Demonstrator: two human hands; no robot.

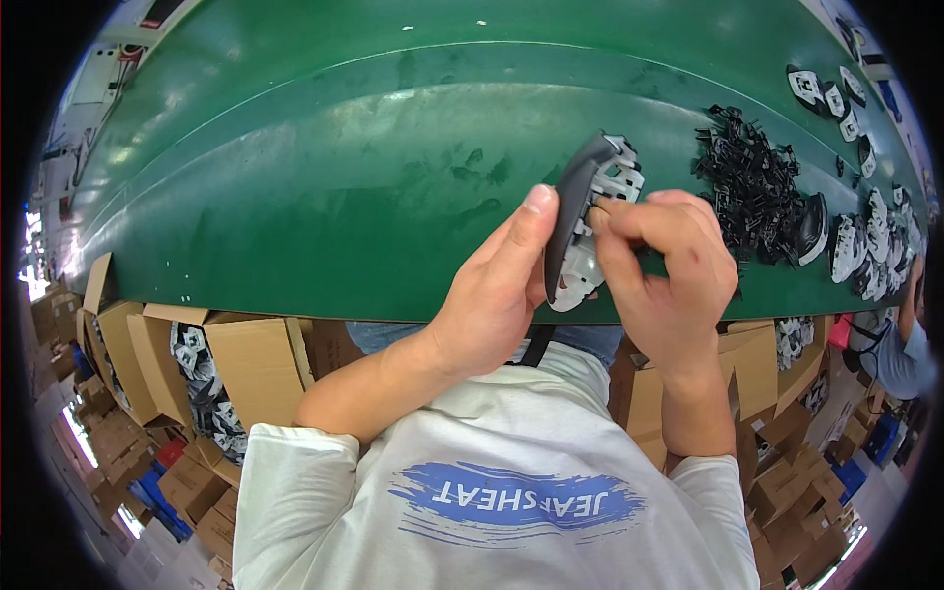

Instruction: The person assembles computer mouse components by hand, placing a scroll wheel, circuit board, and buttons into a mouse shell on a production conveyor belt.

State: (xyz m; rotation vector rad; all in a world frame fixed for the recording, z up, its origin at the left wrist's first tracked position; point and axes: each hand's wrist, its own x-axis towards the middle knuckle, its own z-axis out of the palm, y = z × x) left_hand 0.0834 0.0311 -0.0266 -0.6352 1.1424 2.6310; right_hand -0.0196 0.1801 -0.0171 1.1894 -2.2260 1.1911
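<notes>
My left hand (499,270) grips a curved plastic housing (573,218) by its dark grey outer shell, with the thumb along the outside. The housing stands on edge above the green table, and its pale grey and translucent inner side faces my right hand. My right hand (669,261) is closed, with thumb and forefinger pinched together against that inner side near its middle. What the fingertips pinch there, if anything, is hidden. To the right of my right hand lies a heap of small black plastic clips (749,182).
More housings (865,246) lie right of the heap and at the far right. Cardboard boxes (258,359) with parts stand along the table's (324,197) near edge on both sides. Another person's arm (910,305) reaches in at the right rim.
</notes>
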